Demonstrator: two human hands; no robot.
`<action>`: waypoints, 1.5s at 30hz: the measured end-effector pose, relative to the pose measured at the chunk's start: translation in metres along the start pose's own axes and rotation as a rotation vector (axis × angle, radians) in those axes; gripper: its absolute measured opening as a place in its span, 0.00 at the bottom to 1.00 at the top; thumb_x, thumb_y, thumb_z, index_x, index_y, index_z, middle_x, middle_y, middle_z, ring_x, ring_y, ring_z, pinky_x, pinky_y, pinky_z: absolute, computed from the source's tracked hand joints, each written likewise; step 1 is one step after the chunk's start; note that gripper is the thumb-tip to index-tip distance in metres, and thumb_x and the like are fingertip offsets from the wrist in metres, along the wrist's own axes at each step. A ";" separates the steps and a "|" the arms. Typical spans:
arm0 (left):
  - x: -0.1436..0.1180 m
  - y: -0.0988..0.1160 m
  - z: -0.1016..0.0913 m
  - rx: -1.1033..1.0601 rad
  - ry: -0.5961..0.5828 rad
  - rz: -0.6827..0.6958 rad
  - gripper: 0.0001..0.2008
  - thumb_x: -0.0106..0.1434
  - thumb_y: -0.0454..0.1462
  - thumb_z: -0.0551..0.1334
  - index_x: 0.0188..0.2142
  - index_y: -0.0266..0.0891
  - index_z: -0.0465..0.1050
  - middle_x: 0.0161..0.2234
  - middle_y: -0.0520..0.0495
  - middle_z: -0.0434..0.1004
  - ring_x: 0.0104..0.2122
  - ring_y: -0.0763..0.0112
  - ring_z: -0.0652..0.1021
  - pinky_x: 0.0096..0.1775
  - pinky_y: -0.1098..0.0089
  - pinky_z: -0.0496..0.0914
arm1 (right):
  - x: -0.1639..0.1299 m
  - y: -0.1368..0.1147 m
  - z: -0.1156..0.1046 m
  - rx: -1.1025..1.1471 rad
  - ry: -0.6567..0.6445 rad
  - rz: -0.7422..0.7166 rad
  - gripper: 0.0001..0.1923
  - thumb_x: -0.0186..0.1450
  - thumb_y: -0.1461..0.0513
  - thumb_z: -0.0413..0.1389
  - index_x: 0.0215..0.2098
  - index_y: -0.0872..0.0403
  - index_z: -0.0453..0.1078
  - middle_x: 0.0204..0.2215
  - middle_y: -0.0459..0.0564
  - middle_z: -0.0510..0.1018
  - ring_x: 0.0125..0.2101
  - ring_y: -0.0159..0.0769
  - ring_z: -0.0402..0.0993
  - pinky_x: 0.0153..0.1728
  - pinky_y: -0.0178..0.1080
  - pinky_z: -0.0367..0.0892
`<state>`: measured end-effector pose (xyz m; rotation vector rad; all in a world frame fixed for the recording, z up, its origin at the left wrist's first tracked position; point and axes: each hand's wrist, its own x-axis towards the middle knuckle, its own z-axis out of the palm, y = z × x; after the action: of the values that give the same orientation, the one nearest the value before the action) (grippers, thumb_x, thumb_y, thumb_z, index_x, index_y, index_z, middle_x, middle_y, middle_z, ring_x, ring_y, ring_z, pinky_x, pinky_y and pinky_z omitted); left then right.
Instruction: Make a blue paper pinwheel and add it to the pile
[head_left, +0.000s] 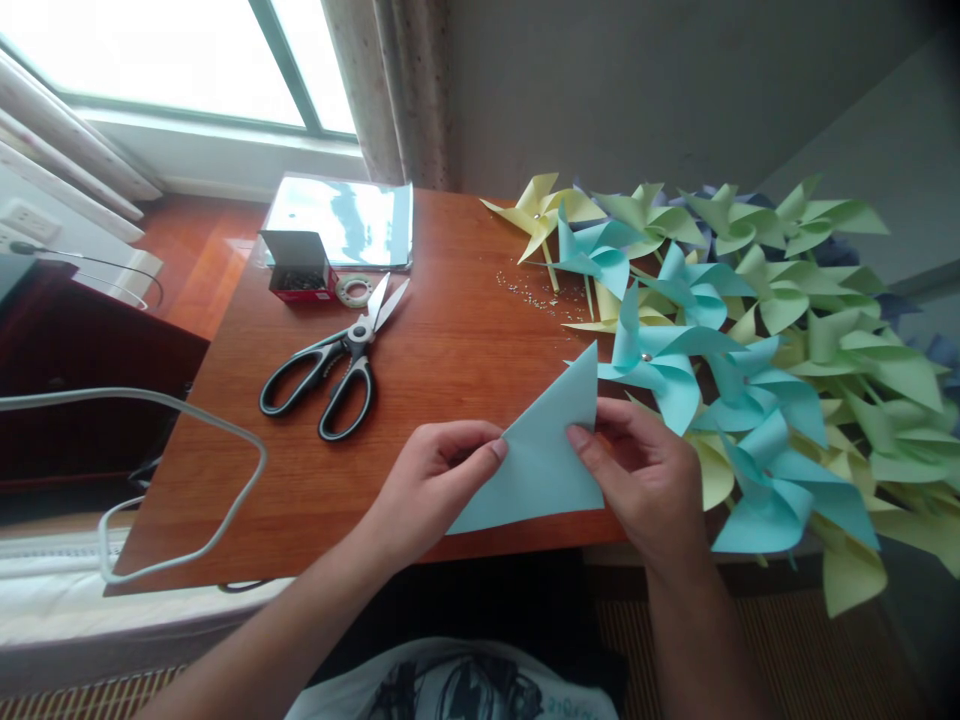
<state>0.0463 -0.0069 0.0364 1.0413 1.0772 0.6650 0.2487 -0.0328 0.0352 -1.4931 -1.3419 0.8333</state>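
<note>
A light blue sheet of paper [541, 452], folded into a triangle, lies over the near edge of the wooden table [450, 340]. My left hand [431, 480] pinches its left edge with thumb and fingers. My right hand [649, 475] presses the right edge with the thumb on top. Black-handled scissors [336, 365] lie open on the table to the left, beyond my left hand.
A large heap of blue, green and yellow paper pinwheels [750, 340] covers the right side. A small red box of pins [300, 268], a tape roll [354, 290], a stack of sheets in a clear sleeve [341, 220] and scattered small bits [536, 290] lie farther back. A white cable [187, 480] loops at left.
</note>
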 end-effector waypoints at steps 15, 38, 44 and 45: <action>0.002 0.000 0.002 -0.268 -0.005 -0.035 0.13 0.62 0.44 0.66 0.31 0.36 0.80 0.27 0.49 0.77 0.27 0.70 0.73 0.29 0.73 0.67 | -0.020 -0.016 -0.002 -0.247 -0.318 -0.627 0.22 0.64 0.72 0.59 0.51 0.45 0.77 0.48 0.50 0.83 0.53 0.49 0.75 0.49 0.54 0.75; -0.012 -0.002 -0.001 0.195 -0.011 0.373 0.10 0.68 0.34 0.62 0.45 0.41 0.82 0.36 0.48 0.83 0.34 0.71 0.80 0.40 0.74 0.73 | -0.013 -0.029 -0.004 -0.147 -0.286 -0.135 0.09 0.65 0.61 0.62 0.45 0.50 0.75 0.40 0.49 0.82 0.39 0.39 0.78 0.41 0.39 0.74; -0.013 -0.002 -0.003 0.307 -0.009 0.484 0.10 0.68 0.31 0.61 0.45 0.42 0.80 0.38 0.48 0.83 0.36 0.73 0.80 0.40 0.76 0.72 | -0.013 -0.031 -0.002 -0.138 -0.270 -0.173 0.06 0.66 0.67 0.60 0.41 0.51 0.75 0.36 0.47 0.81 0.37 0.36 0.77 0.39 0.36 0.71; -0.013 -0.002 -0.003 0.317 -0.011 0.493 0.10 0.68 0.30 0.61 0.44 0.41 0.80 0.38 0.48 0.83 0.36 0.73 0.80 0.40 0.76 0.72 | -0.013 -0.031 -0.002 -0.133 -0.272 -0.179 0.07 0.65 0.67 0.60 0.41 0.51 0.74 0.36 0.47 0.80 0.37 0.36 0.77 0.39 0.36 0.71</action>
<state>0.0382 -0.0179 0.0391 1.6114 0.9380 0.8957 0.2376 -0.0465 0.0637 -1.3691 -1.7350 0.8676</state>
